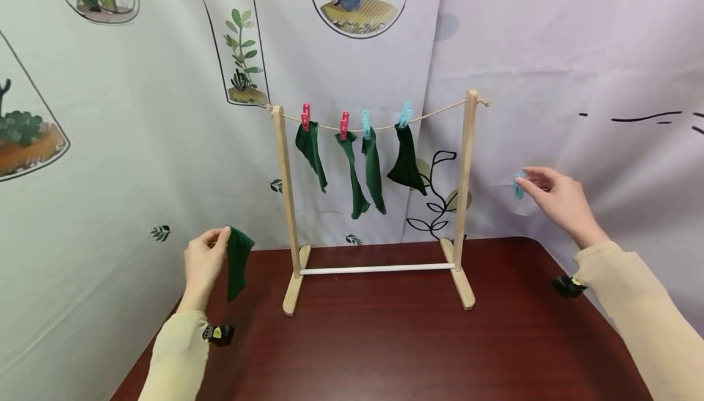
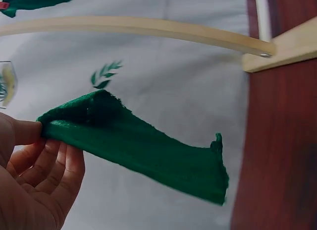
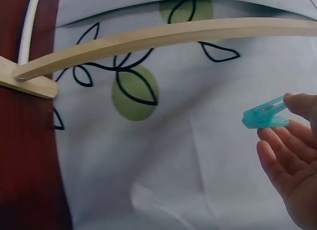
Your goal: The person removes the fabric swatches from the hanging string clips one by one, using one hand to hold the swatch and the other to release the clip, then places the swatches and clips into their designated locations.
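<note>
My left hand (image 1: 205,258) pinches a corner of a green cloth piece (image 1: 239,263), which dangles left of the wooden rack; in the left wrist view the cloth (image 2: 143,145) stretches out from thumb and fingers. Out to the right of the rack, my right hand (image 1: 561,200) holds a light blue clothespin (image 1: 519,186) between thumb and fingers. The right wrist view shows that clothespin (image 3: 265,114) by its handles. Between the hands, a string (image 1: 442,110) carries several green cloth pieces (image 1: 374,169), held by two red clothespins (image 1: 305,117) and two light blue clothespins (image 1: 405,115).
The rack's left post (image 1: 287,193) and right post (image 1: 465,181) stand on wooden feet (image 1: 464,288), joined low down by a white bar (image 1: 379,269). Beneath is a dark red table (image 1: 379,346). A white curtain (image 1: 522,95) with plant drawings hangs close behind.
</note>
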Action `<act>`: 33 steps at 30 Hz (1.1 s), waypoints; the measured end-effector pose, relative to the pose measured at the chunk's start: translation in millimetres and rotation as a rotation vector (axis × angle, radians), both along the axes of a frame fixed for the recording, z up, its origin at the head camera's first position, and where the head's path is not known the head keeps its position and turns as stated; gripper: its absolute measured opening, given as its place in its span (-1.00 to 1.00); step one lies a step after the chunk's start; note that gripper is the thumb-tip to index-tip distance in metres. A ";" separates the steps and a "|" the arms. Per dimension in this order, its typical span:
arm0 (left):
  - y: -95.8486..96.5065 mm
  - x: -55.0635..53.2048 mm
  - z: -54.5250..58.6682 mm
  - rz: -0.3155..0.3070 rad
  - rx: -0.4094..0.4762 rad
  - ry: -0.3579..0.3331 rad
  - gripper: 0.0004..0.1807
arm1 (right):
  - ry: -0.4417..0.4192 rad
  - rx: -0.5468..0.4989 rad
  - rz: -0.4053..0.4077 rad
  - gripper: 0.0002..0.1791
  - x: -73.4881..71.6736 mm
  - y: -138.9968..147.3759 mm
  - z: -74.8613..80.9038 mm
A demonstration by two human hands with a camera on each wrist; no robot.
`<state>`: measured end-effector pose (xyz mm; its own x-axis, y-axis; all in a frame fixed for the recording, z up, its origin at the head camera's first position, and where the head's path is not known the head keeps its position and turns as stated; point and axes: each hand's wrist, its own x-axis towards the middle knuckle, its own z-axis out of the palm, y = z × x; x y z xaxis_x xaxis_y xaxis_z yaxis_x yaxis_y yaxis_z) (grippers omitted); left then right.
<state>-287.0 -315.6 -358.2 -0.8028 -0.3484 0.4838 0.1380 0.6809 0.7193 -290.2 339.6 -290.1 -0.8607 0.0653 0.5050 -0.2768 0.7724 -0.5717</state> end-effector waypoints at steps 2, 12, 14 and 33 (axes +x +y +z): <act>-0.9 -0.6 -7.1 -0.008 -0.002 -0.012 -0.49 | -0.008 0.000 0.005 -0.32 2.4 1.0 -8.6; -5.6 7.8 -38.5 -0.026 0.008 -0.070 -0.50 | -0.059 -0.019 0.018 -0.33 14.8 2.6 -56.7; -5.8 9.5 -43.8 -0.022 0.011 -0.077 -0.50 | -0.055 -0.024 0.006 -0.34 16.3 3.2 -65.0; -0.8 15.3 -81.1 -0.053 0.066 -0.143 -0.54 | -0.070 -0.058 -0.021 -0.43 33.7 0.5 -143.1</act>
<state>-271.7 -316.4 -439.3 -0.8799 -0.3313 0.3405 0.0652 0.6258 0.7773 -256.4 340.1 -433.1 -0.8920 0.1114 0.4382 -0.2183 0.7425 -0.6332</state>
